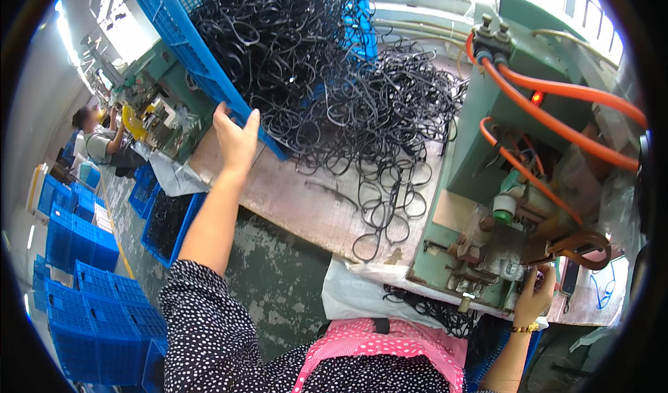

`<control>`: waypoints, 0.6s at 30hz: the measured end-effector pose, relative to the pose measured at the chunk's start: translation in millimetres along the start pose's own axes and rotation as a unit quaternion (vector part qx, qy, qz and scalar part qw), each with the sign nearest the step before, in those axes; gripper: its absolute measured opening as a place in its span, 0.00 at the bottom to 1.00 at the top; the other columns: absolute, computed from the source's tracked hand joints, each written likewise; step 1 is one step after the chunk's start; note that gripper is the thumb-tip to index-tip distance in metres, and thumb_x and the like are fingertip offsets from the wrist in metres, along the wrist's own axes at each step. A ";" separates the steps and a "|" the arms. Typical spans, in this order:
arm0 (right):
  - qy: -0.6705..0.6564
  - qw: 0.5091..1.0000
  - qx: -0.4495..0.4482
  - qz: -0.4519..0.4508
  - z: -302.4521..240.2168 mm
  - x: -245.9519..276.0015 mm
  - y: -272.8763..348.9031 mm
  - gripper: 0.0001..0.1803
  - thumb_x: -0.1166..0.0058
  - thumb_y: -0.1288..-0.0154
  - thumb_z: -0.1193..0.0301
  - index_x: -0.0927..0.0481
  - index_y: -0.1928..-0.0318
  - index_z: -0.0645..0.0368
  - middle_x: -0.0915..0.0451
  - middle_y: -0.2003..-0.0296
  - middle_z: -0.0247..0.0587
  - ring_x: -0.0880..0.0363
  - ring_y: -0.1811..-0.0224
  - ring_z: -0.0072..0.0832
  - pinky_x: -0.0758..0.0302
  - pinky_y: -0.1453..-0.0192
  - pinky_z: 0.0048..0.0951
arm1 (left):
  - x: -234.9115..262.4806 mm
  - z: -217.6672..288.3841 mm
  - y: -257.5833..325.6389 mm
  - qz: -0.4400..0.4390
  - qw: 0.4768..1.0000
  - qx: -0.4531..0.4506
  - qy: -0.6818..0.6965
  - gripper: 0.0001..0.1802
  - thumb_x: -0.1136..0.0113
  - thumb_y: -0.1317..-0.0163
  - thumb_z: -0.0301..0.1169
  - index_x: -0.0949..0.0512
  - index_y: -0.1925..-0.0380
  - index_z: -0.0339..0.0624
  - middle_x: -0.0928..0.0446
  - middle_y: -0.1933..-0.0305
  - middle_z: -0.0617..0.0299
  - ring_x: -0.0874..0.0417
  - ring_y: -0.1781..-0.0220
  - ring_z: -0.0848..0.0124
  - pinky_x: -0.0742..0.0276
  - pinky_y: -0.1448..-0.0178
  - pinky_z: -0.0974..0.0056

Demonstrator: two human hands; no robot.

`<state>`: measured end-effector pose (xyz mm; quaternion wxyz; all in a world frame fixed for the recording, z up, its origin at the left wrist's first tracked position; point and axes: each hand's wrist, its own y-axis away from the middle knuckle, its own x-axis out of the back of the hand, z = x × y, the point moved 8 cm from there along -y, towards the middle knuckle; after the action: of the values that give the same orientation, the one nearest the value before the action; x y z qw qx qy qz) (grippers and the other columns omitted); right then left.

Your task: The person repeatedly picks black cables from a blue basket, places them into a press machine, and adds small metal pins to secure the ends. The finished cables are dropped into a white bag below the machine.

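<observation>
My left hand (238, 142) reaches up to the near end of a tilted blue plastic crate (216, 80). Its thumb and fingers lie on either side of the crate's rim. A tangled heap of thin black looped bands (278, 52) fills the crate and spills onto the worktable (292, 191). Several loops hang together toward the table's front edge. On the right, my right hand (536, 297), with a beaded bracelet at the wrist, is closed low beside a green bench machine (480, 156). Something small and dark shows at its fingertips; I cannot make out what it is.
Orange hoses (557, 128) curve over the machine, near a lit red lamp (536, 98). More black bands lie below the table edge by my pink apron (390, 337). Stacked blue crates (76, 240) stand at left on the floor. A person (104, 139) sits at another machine farther back.
</observation>
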<state>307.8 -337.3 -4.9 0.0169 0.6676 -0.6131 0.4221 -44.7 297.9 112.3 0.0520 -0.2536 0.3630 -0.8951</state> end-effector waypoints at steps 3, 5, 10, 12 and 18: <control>0.009 1.000 -0.006 0.002 -2.1 1.4 0.4 0.06 0.47 0.29 0.77 0.23 0.55 0.65 0.22 0.62 0.43 0.24 0.64 0.31 0.26 0.60 0.29 | -30.8 -39.8 -50.3 -0.051 0.993 0.106 0.030 0.48 0.30 0.46 0.36 0.43 0.30 0.30 0.29 0.35 0.36 0.26 0.34 0.45 0.31 0.31 0.53; 0.028 0.999 0.020 0.019 -9.0 2.4 0.1 0.05 0.48 0.27 0.74 0.23 0.57 0.63 0.23 0.65 0.37 0.27 0.66 0.24 0.29 0.62 0.25 | -46.1 -55.5 -56.4 -0.028 0.981 0.193 0.020 0.45 0.37 0.46 0.30 0.44 0.29 0.32 0.25 0.40 0.38 0.23 0.37 0.45 0.29 0.33 0.54; 0.007 0.999 0.037 0.033 -14.2 4.1 -0.3 0.04 0.47 0.29 0.76 0.23 0.58 0.64 0.23 0.64 0.40 0.25 0.64 0.28 0.28 0.59 0.28 | -43.6 -35.3 -36.6 -0.044 0.974 0.210 0.071 0.44 0.42 0.49 0.25 0.43 0.29 0.34 0.24 0.44 0.44 0.21 0.42 0.52 0.29 0.36 0.57; 0.012 0.998 0.055 0.041 -16.3 5.0 -0.5 0.04 0.47 0.29 0.77 0.24 0.58 0.65 0.23 0.64 0.41 0.25 0.62 0.30 0.28 0.59 0.29 | -41.0 -20.2 -24.5 -0.030 0.981 0.191 0.025 0.45 0.40 0.48 0.27 0.45 0.29 0.31 0.29 0.37 0.37 0.26 0.35 0.45 0.32 0.31 0.52; 0.018 0.997 0.073 0.031 -16.3 4.5 -0.2 0.05 0.47 0.28 0.74 0.23 0.58 0.64 0.23 0.64 0.40 0.25 0.63 0.29 0.28 0.59 0.28 | -39.5 -6.2 0.2 -0.010 0.984 0.178 -0.002 0.51 0.36 0.48 0.31 0.52 0.27 0.30 0.37 0.31 0.30 0.37 0.27 0.39 0.41 0.24 0.49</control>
<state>298.6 -332.1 8.3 -0.0338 0.6398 -0.6007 0.4782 -13.6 312.5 92.0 0.0879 -0.2457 0.1953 -0.9454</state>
